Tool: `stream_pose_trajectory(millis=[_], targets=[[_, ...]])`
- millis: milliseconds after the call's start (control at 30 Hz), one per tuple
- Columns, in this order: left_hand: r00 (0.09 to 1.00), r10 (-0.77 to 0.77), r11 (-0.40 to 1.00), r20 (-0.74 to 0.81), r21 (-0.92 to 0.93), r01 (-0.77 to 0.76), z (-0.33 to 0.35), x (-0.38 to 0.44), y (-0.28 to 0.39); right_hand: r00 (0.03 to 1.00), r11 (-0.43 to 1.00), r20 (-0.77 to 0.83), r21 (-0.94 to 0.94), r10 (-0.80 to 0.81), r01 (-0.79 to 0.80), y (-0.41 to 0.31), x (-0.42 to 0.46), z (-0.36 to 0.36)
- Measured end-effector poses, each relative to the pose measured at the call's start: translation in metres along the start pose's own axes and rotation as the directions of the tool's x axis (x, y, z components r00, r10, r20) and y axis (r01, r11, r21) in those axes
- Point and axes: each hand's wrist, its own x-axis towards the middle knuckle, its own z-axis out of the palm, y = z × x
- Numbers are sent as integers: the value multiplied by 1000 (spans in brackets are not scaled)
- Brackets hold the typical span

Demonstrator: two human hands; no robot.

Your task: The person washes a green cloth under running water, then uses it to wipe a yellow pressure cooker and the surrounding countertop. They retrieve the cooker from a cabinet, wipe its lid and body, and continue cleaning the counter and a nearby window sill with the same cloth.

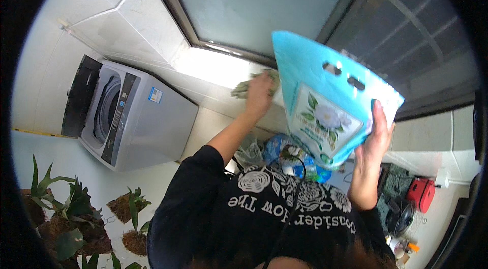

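Observation:
My left hand [260,91] is on a crumpled greenish cloth [242,89], its fingers bent over it, on the pale window sill [213,68]. In my right hand [376,131] is a large turquoise bag [305,65] with two cut-out handle holes and a printed white flower. The thumb lies over the bag's side edge, and the other fingers are mostly hidden behind it. The bag is raised and tilted, covering part of the window frame and sill. Below it are blue plastic packages [282,147] and a clear plastic bag [249,152], partly hidden by the bag and my body.
A grey top-loading washing machine [152,128] stands to the left, its dark lid [82,97] raised. Mounted plants [72,211] are at lower left. Ahead rises a frosted window pane [259,6]. On the right are a red case [421,194] and a dark pan [400,217].

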Motion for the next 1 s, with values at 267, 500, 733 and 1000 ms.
stream_pose_trajectory(millis=[267,500,733,1000], targets=[[788,28,685,614,-586,432,-31,-65,44,952,997,297,36,-78,71,-35,23,64],[795,-420,334,438,-740,584,-82,-52,49,960,985,260,158,-106,66,7,54,47],[719,-397,519,570,-507,688,-55,-3,72,998,990,56,139,11,-18,88,112,-24],[878,-341,363,336,-814,453,-35,9,89,980,897,80,-396,-180,197,40,121,-58]])
